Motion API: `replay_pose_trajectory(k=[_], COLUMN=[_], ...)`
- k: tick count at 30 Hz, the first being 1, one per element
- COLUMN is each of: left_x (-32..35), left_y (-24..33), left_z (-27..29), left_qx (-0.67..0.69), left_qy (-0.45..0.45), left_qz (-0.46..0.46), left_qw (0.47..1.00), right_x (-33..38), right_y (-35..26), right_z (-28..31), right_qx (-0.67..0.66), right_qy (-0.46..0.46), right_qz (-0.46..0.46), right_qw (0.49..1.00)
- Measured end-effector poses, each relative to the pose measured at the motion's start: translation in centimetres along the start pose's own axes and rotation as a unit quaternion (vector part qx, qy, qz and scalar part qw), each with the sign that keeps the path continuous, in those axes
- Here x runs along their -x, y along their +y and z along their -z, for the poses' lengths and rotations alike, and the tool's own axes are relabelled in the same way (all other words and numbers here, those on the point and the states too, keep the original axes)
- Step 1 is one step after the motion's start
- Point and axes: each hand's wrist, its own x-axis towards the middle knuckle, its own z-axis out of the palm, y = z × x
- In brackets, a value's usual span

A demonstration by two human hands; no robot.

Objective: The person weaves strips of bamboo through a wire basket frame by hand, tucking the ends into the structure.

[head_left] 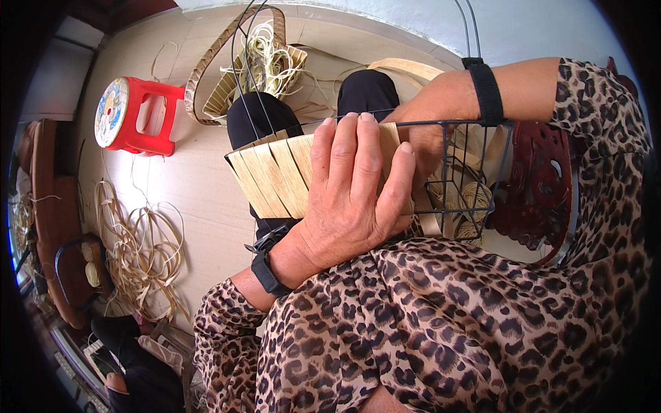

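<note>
Across my lap lies a black wire basket frame (451, 124), with its left part wrapped in flat, straw-coloured strips (279, 175). The strips run side by side over the wire, and the right end shows bare black grid. My left hand (348, 182) lies flat on the wrapped side, fingers stretched and a little apart, fingertips at the upper rim. My right hand (430, 113) reaches over the far rim from the right. Its fingers are hidden behind the basket and my left hand, so their grip does not show. Thin wire handles rise from both ends of the frame.
A red plastic stool (155, 117) lies tipped over at the left. Beyond my knees stands a handled woven basket (200, 76) holding pale fibre strands (265, 51). Loose strips (141, 251) are heaped on the floor. A dark carved wooden chair (537, 186) is at the right.
</note>
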Motion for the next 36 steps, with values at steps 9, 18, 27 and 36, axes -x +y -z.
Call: replay_pose_trajectory(k=[9, 18, 27, 36], left_x=[-0.4, -0.4, -0.3, -0.2], left_y=[-1.0, -1.0, -0.8, -1.0], left_z=[-0.4, -0.7, -0.5, 0.1], left_qx=[-0.014, -0.022, -0.012, -0.017], left_qy=[-0.004, 0.0, 0.01, -0.007], left_qz=[-0.005, 0.005, 0.001, 0.016], left_qw=[1.0, 1.0, 1.0, 1.0], right_x=[0.7, -0.1, 0.3, 1.0], right_y=[-2.1, -2.8, -3.8, -4.4], right_z=[1.9, 1.8, 3.1, 4.5], right_qx=[-0.039, -0.098, 0.237, 0.351], right_qy=[0.047, 0.032, 0.096, 0.336], right_qz=[-0.25, -0.25, -0.243, -0.234], right_qw=[0.966, 0.963, 0.936, 0.842])
